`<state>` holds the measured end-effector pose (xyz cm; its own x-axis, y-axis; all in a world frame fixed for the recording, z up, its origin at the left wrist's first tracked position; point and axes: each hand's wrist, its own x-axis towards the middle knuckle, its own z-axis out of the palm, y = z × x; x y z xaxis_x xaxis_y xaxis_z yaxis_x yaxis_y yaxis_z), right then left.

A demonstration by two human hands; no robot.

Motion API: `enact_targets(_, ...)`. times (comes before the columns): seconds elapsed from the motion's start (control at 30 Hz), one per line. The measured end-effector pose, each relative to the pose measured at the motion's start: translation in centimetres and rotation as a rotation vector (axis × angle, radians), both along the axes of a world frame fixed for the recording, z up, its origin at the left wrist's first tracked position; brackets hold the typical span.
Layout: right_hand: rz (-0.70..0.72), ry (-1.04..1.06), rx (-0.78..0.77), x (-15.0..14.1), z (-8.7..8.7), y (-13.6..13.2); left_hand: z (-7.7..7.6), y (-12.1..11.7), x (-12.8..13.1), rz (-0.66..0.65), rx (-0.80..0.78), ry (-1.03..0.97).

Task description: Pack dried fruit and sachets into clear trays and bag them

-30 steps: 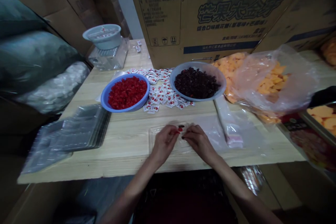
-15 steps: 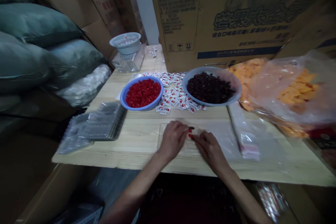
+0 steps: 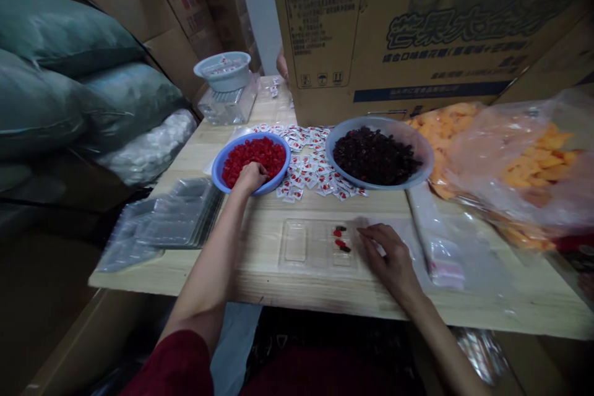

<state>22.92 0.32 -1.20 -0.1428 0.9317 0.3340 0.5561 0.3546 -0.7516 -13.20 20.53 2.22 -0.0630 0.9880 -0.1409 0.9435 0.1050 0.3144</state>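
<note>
My left hand [image 3: 253, 176] is in a blue plastic bowl [image 3: 217, 174] of diced red candied fruit [image 3: 262, 154], with its fingers curled among the pieces. Whether it holds any is hidden. My right hand [image 3: 387, 253] lies flat with its fingers apart at the right end of a clear plastic compartment tray [image 3: 297, 258], holding nothing. Several small red and dark pieces [image 3: 341, 239] sit in one compartment of that tray, just left of my right fingertips. A grey-blue bowl [image 3: 429, 161] of dark dried berries [image 3: 375, 158] stands to the right of the blue bowl.
Small white-and-red sachets [image 3: 309, 167] lie between the bowls. Stacked clear trays [image 3: 176, 216] sit at left, and a plastic bag of orange mango pieces [image 3: 524, 167] at right. A co-worker's hand [image 3: 281, 64] shows past a large cardboard box [image 3: 394, 25].
My left hand has left the tray and reached forward into the blue bowl, leaving pieces in the tray. My right hand has moved slightly right. A co-worker's hand has appeared beyond the box.
</note>
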Motion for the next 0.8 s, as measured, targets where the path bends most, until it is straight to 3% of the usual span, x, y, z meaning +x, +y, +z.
enact_targets(0.17,0.025,-0.016,0.027,0.0,-0.1,1.4,0.2,0.2,-0.6,0.067,-0.060,0.063)
enact_targets(0.37,-0.023,-0.025,-0.056,1.0,-1.1,-0.6,0.2,0.7,-0.5,0.123,-0.013,0.052)
enact_targets(0.57,-0.068,0.061,-0.125,1.8,-0.6,-2.7,0.2,-1.2,-1.4,0.121,0.173,-0.160)
enact_targets(0.7,-0.078,0.091,-0.188,2.1,-1.0,-2.5,0.0,-1.6,-2.0,0.171,0.280,-0.315)
enact_targets(0.8,-0.056,0.107,-0.196,2.0,-1.1,-2.0,0.8,-1.7,-2.0,0.193,0.316,-0.442)
